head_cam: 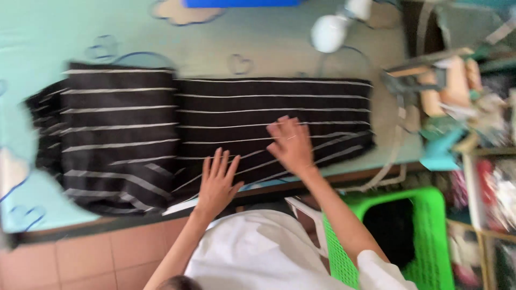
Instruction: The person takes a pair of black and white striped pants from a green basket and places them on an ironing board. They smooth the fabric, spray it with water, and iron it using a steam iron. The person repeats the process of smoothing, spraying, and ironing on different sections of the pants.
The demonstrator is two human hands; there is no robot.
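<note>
A black garment with thin white stripes point(134, 123) lies folded across a pale green patterned table cover point(64, 37). My left hand point(217, 182) rests flat on the cloth's near edge, fingers spread, holding nothing. My right hand point(291, 144) lies palm down further in and to the right, on the garment's right half, also empty. The left part of the garment is doubled over into a thicker stack. The frame is motion-blurred.
A green plastic basket point(430, 215) stands at the lower right beside the table. A white rounded lamp head point(329, 32) sits at the table's far side. Cluttered shelves and tools point(457, 91) fill the right. The tiled floor point(91, 252) shows at the lower left.
</note>
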